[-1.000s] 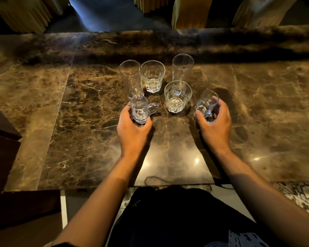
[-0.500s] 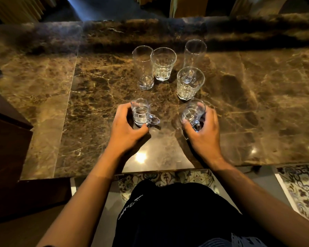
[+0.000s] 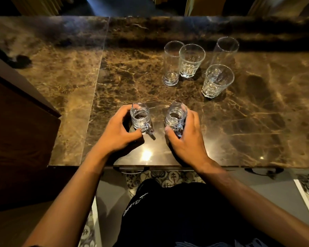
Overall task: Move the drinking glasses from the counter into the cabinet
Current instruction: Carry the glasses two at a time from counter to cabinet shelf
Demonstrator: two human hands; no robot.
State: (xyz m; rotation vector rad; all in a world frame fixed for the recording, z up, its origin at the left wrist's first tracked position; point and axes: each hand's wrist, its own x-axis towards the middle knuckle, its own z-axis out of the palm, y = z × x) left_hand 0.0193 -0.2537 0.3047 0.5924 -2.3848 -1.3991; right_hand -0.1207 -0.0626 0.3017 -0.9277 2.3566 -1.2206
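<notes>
On the brown marble counter (image 3: 64, 97) my left hand (image 3: 118, 134) and right hand (image 3: 187, 141) each wrap a small clear handled glass mug (image 3: 140, 116) (image 3: 175, 117) near the front edge, probably for carrying both to the cabinet, four clear tumblers (image 3: 192, 60) waiting behind.

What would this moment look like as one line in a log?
left hand grip: small handled glass | right hand grip: second handled glass | four glasses standing on counter

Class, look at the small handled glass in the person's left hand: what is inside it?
The handled glass looks empty; its base shows through the clear walls. The left hand covers its near-left side.
</notes>
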